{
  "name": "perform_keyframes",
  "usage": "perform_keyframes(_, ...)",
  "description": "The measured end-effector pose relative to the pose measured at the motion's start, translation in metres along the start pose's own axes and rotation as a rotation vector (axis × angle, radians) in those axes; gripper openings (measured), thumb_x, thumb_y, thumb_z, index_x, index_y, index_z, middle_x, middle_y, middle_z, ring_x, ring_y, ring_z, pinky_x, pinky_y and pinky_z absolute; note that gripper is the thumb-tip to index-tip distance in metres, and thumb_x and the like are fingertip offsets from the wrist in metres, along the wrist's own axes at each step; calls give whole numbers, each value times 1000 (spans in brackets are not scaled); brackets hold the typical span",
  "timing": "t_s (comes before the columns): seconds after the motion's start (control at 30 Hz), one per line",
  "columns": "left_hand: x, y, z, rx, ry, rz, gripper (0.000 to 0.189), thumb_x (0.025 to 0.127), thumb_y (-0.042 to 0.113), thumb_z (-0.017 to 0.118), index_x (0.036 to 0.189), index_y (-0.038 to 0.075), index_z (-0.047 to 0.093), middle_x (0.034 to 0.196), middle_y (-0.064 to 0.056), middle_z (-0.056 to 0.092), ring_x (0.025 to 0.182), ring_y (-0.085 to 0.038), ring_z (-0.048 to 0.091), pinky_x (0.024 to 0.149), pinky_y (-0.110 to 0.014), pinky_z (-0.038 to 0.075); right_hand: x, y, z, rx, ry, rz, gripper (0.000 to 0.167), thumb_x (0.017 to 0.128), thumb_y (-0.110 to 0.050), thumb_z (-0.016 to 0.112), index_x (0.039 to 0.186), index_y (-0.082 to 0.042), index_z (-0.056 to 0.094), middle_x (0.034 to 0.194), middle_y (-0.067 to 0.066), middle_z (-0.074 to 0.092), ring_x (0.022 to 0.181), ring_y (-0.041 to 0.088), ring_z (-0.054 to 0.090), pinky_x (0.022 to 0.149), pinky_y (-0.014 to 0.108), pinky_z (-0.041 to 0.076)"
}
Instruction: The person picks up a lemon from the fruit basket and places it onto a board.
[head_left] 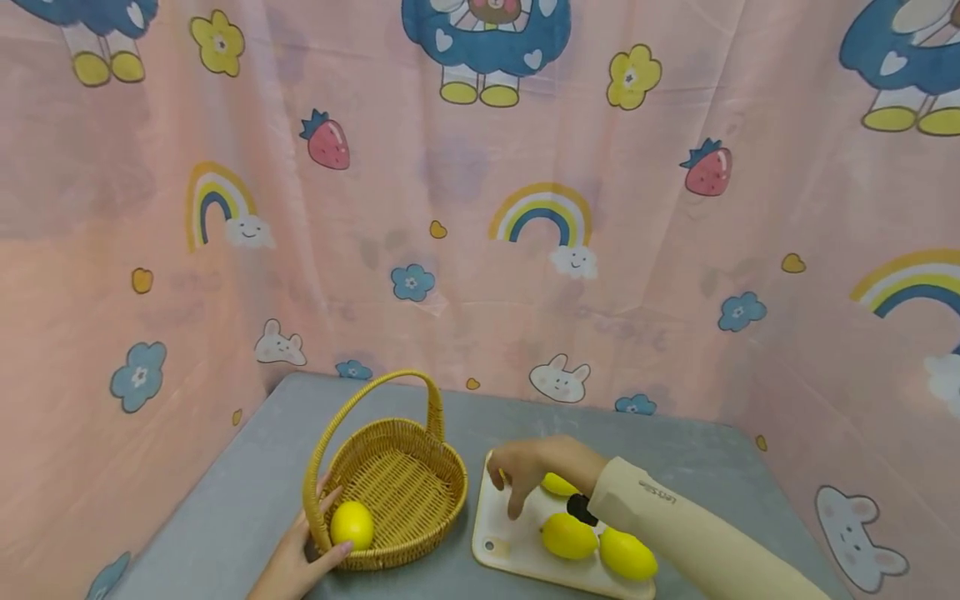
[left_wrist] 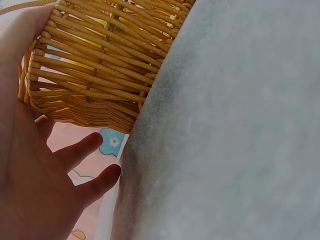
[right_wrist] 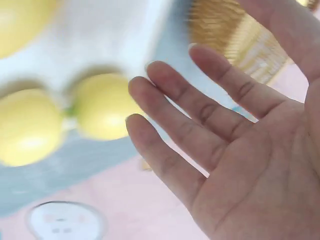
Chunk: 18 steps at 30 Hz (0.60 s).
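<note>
My left hand (head_left: 295, 554) grips the near left side of a wicker basket (head_left: 405, 554) with a tall arched handle, thumb at the rim and fingers along the outside. One lemon (head_left: 352, 525) lies inside the basket, by that hand. In the left wrist view the thumb reaches over the woven wall (left_wrist: 100, 65), while some fingers spread free below it. Above a white cutting board (head_left: 517, 546), my right hand (head_left: 528, 469) holds nothing; its fingers (right_wrist: 170, 115) are spread. On the board lie a lemon (head_left: 568, 536), another lemon (head_left: 628, 554) and a partly hidden lemon (head_left: 558, 485) behind the wrist.
Basket and board stand side by side on a grey table (head_left: 300, 417), a narrow gap between them. The basket's handle arches high over its left side. A pink patterned curtain (head_left: 465, 325) encloses the table at the back and both sides.
</note>
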<state>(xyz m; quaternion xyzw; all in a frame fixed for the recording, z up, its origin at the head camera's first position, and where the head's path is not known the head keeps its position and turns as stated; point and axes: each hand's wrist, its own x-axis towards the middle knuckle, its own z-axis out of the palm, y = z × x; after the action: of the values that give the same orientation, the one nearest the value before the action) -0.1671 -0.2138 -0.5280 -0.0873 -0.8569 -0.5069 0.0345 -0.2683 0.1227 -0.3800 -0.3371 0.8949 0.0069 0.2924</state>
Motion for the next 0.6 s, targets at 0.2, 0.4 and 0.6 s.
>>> perform_keyframes(0.2, 0, -2, 0, -5, 11, 12, 74, 94, 32, 71, 154, 5, 37, 165, -16, 13, 144, -52, 18, 100, -76, 30, 20, -39, -20, -18, 80, -170, 18, 83, -8, 82, 95, -5, 69, 84, 1, 63, 69, 8, 53, 62, 21, 47)
perform_keyframes(0.4, 1, -3, 0, -5, 16, -2, 75, 93, 34, 71, 154, 8, 38, 165, -14, 14, 145, -49, 18, 102, -76, 28, 43, -63, -26, -129, 164, -228, 17, 87, -6, 74, 105, -8, 72, 97, -1, 68, 80, 7, 59, 68, 20, 49)
perform_keyframes(0.6, 1, -3, -1, -15, 16, -14, 76, 92, 34, 72, 154, 7, 38, 165, -14, 14, 146, -48, 17, 104, -75, 26, 57, -88, -26, -207, 178, -188, 31, 89, -19, 77, 119, -19, 70, 123, -6, 66, 108, 9, 61, 90, 29, 51)
